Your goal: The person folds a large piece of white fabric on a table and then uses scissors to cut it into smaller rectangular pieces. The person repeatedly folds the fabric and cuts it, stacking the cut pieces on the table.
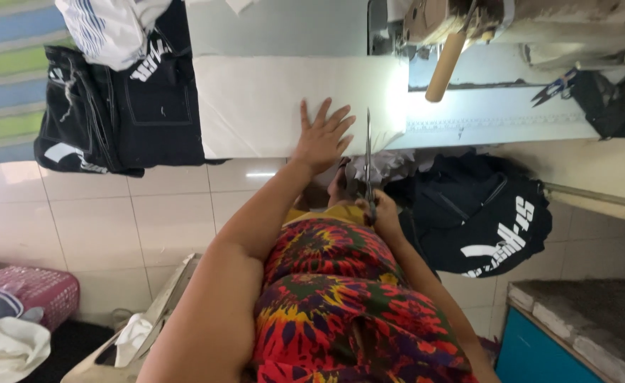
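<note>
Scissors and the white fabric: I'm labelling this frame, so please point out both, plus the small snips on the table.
scissors (367, 152), head view, on the long blades.
white fabric (255, 103), head view, on its flat middle.
small snips (555, 88), head view, on the blue handle.

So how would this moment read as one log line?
left hand: flat on white fabric | right hand: holds scissors | sewing machine behind

**Room and surroundings: sewing workspace**

Floor (114, 220): large pale glossy tiles, one bright light reflection. Striped green-and-blue mat (4, 78) at upper left. Counter (284, 28): white top, brightly lit at the middle. Sewing machine (454, 18) at the top edge, worn beige body. Pink woven basket (32, 291) at lower left. Blue cabinet (539, 351) with a rough grey slab top, lower right.
</note>
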